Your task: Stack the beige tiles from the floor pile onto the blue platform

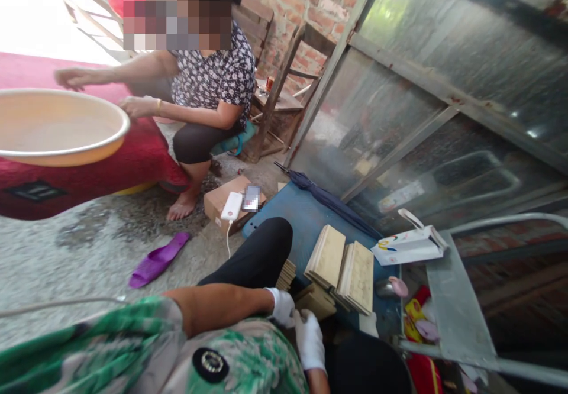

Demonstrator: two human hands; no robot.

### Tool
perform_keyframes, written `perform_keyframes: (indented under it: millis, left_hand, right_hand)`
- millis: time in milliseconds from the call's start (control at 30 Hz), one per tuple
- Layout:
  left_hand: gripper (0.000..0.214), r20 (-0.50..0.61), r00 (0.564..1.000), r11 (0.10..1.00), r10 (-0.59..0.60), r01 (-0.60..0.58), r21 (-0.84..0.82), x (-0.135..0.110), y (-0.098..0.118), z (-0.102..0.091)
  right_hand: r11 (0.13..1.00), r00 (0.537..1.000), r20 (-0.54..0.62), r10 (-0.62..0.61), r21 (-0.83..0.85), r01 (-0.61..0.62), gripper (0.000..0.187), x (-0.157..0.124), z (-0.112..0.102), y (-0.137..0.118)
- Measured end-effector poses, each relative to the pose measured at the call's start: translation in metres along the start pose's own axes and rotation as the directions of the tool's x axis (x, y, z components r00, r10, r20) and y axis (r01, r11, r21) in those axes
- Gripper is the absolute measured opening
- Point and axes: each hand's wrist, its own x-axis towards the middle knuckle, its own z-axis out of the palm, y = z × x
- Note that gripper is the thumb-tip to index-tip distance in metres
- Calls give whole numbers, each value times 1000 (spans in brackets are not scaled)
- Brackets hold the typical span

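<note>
Pale, thin, rectangular stacked boards (358,273), left hand (283,307) beside right hand (309,339), each grip unclear

The gloved left hand (282,307) and right hand (310,341) meet near pale boards (327,257) on a blue worktop (284,209); a co-worker (212,89) sits beside a basin (66,158).

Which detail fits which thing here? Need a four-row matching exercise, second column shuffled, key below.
Things:
1. Left hand
2. Stacked boards
3. Slipper
4. White device with cable

Details:
A. purple, on the floor
B. pale tan, by the blue surface
C. on the cardboard box
D. gloved, close to the right hand

Pairs: 1-D, 2-B, 3-A, 4-C
</note>
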Motion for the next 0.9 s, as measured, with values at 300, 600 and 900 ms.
perform_keyframes:
  millis: [300,600,900]
  left_hand:
    - [32,77,996,991,36,-45,127,2,10,-1]
    - [39,88,994,984,66,-79,162,-2,16,-11]
    - [33,85,994,990,66,-76,120,-4,13,-14]
  right_hand:
    - [999,999,-25,25,-30,-26,43,-6,-1,8]
    - [996,998,-51,23,-87,-27,41,-14,-8,9]
    - [991,998,-22,63,-114,-65,42,-21,-10,7]
